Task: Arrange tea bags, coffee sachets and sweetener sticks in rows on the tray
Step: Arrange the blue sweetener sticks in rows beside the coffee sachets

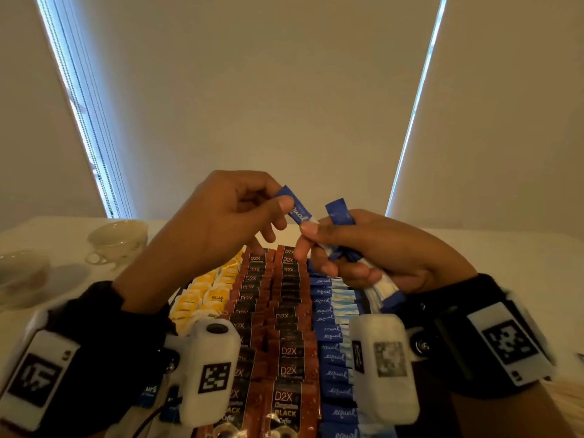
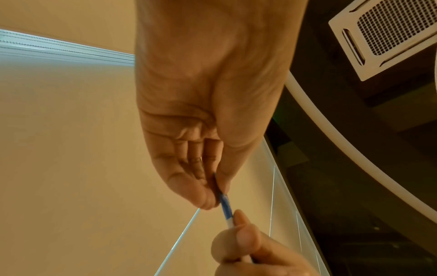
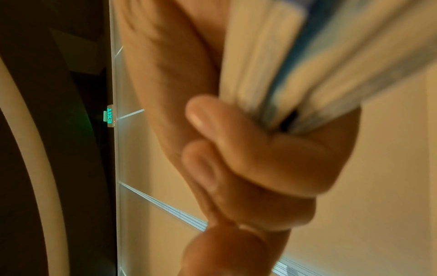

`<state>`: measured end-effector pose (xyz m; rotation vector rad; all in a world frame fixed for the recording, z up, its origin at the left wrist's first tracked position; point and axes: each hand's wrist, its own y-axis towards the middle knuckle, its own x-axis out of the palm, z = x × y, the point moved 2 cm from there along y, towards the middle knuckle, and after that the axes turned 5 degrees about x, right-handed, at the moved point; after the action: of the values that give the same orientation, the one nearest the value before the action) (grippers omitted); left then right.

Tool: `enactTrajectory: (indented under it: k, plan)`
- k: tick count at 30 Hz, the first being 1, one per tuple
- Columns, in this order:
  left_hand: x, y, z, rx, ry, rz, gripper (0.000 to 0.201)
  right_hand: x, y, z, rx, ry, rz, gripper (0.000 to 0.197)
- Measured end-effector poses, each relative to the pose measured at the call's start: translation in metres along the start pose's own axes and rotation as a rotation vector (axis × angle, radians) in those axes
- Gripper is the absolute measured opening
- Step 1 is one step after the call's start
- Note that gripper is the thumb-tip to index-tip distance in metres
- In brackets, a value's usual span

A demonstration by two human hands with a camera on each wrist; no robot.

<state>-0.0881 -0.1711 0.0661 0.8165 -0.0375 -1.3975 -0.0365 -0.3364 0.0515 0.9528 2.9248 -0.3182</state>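
Both hands are raised above the tray. My left hand (image 1: pixel 268 213) pinches the blue end of one sweetener stick (image 1: pixel 297 210) between thumb and forefinger. My right hand (image 1: pixel 319 235) pinches that stick's white end while its other fingers grip a bundle of sweetener sticks (image 1: pixel 373 279). In the left wrist view the single stick (image 2: pixel 225 209) runs between the two hands. The bundle (image 3: pixel 295 61) shows blurred in the right wrist view. Below lie rows of yellow tea bags (image 1: pixel 205 298), brown coffee sachets (image 1: pixel 284 327) and blue sweetener sticks (image 1: pixel 331 343). The tray itself is hidden under them.
A cream teacup (image 1: pixel 118 240) stands on the white table (image 1: pixel 505 248) at the back left. Part of a second cup (image 1: pixel 22 276) shows at the far left edge. Window blinds rise behind the table.
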Motion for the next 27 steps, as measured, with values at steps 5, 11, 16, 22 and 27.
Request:
enactTrajectory:
  k: [5, 11, 16, 22, 27]
  plan:
    - [-0.006, -0.005, 0.005, 0.051, 0.014, 0.050, 0.005, -0.005, 0.005, 0.000, -0.011, 0.204, 0.027, 0.053]
    - [-0.009, -0.008, 0.014, 0.104, -0.049, 0.097, 0.011, -0.007, 0.011, 0.001, -0.037, 0.383, 0.081, 0.076]
    - [-0.008, -0.005, 0.005, 0.024, -0.146, 0.107, 0.015, -0.010, 0.016, 0.007, -0.062, 0.357, 0.216, 0.088]
    - [-0.003, -0.005, -0.001, 0.009, -0.027, 0.048, 0.025, -0.002, 0.020, 0.008, -0.057, 0.296, 0.254, 0.097]
    - [0.005, -0.006, -0.004, 0.010, 0.131, -0.082, 0.027, 0.009, 0.019, 0.003, -0.092, 0.150, 0.331, 0.092]
